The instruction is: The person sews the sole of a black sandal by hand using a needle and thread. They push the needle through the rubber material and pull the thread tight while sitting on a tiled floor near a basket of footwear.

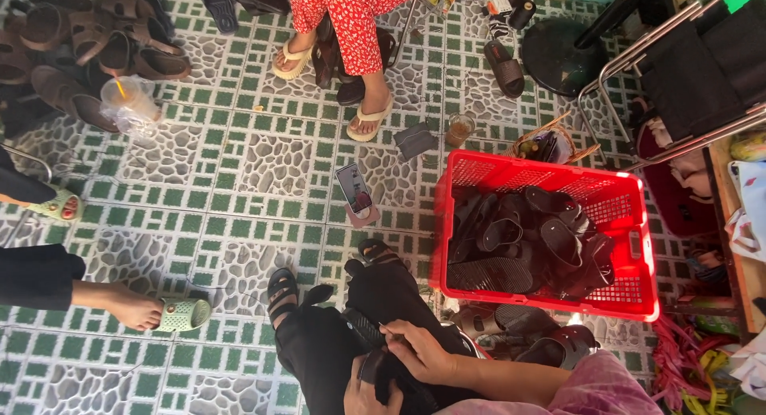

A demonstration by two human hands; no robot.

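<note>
Two hands work on a black sandal held over the person's lap.
The right hand (419, 353) pinches the sandal (375, 359) from above; the left hand (363, 395) grips it from below. A red crate (638, 303) of dark sandals sits just beyond the right hand.

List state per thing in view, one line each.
Right hand: gripping black sandal on lap.
Left hand: under same sandal, holding it.
Red plastic crate: open, part-filled with dark sandals.
Phone: propped on floor, screen lit.
Clear plastic cup: upright, straw in.
</note>
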